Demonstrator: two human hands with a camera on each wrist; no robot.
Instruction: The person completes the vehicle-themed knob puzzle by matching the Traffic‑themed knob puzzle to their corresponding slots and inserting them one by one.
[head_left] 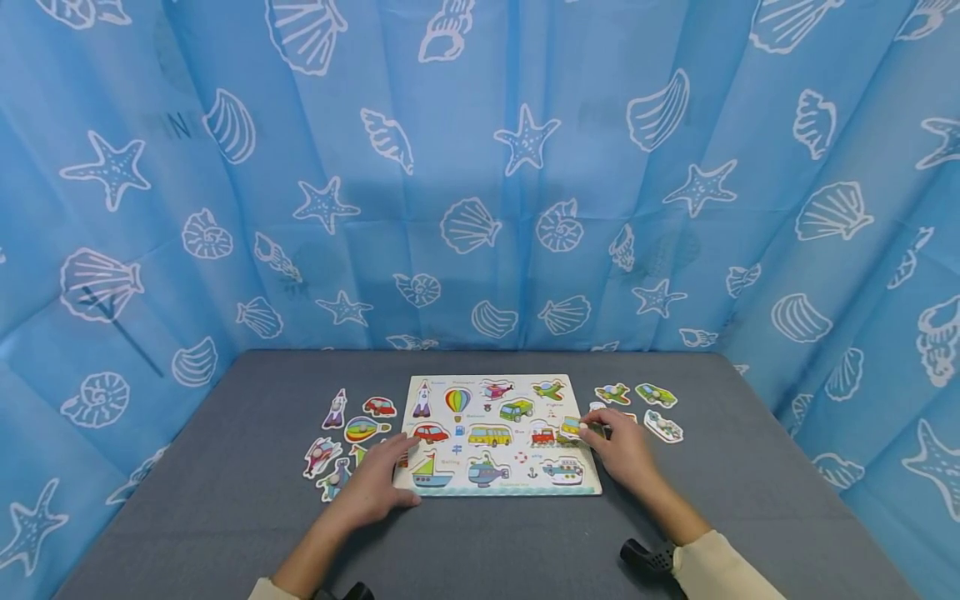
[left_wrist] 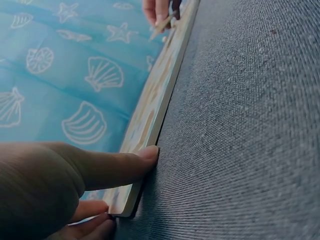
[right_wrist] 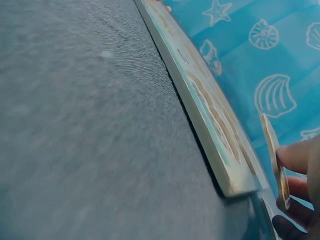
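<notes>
A wooden vehicle puzzle board (head_left: pixel 468 487) lies flat on the grey table, printed with a rocket, balloon, car, bus, train and more. My left hand (head_left: pixel 372 485) holds its near left corner. In the left wrist view the thumb (left_wrist: pixel 146 154) presses the front edge and the other fingers lie at the left side. My right hand (head_left: pixel 624 450) pinches a yellow puzzle piece with blue windows, a bus piece (head_left: pixel 570 427), over the board's right part. In the right wrist view that piece (right_wrist: pixel 272 145) is tilted on edge between thumb and fingers, above the board.
Left of the board lie loose pieces: a rocket (head_left: pixel 336 409), a red car (head_left: pixel 379 407), a balloon (head_left: pixel 363 429), a helicopter (head_left: pixel 322 457) and others. On the right are a plane (head_left: pixel 612 393), a green truck (head_left: pixel 656 395) and a ship (head_left: pixel 663 427). A shell-patterned curtain (head_left: pixel 450 167) hangs behind.
</notes>
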